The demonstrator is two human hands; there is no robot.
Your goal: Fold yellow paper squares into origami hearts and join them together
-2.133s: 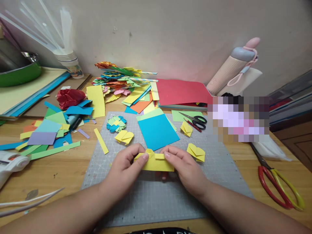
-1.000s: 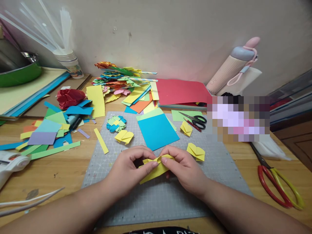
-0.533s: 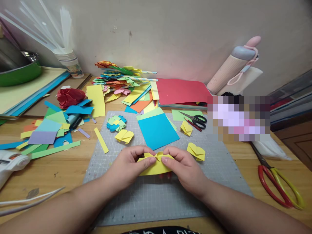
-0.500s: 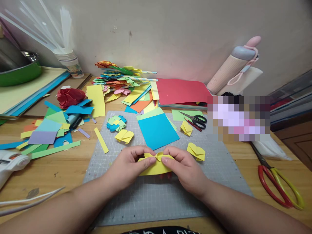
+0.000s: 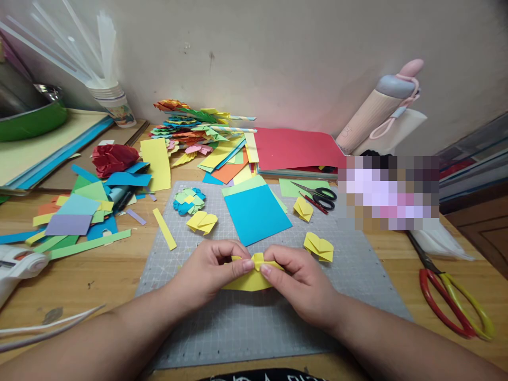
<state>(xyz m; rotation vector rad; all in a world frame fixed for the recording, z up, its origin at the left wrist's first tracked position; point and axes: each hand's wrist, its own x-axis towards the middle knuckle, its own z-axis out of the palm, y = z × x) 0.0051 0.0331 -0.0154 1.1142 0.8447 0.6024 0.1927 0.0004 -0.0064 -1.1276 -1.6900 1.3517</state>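
Between my two hands is a partly folded piece of yellow paper [image 5: 249,282], held above the grey cutting mat [image 5: 222,328]. My left hand [image 5: 218,269] pinches its left side, thumb on top near the middle fold. My right hand [image 5: 296,275] pinches the right side the same way. A small raised fold stands up between the thumbs; the fingers hide the paper's outer ends. Folded yellow paper pieces [image 5: 319,246] lie on the mat to either side. Beyond my hands rests a blue paper square [image 5: 257,214] over light green sheets.
Small black scissors [image 5: 323,197] and a blue-green paper flower [image 5: 189,201] lie on the mat. Large red-and-yellow-handled scissors [image 5: 452,301] are at right. Paper scraps [image 5: 75,211] and a white glue gun [image 5: 19,264] sit at left. A red sheet [image 5: 297,148] lies at the back.
The yellow paper has tilted and dropped slightly towards me. My thumbs have shifted a little at the middle fold, which now looks flatter and squarer.
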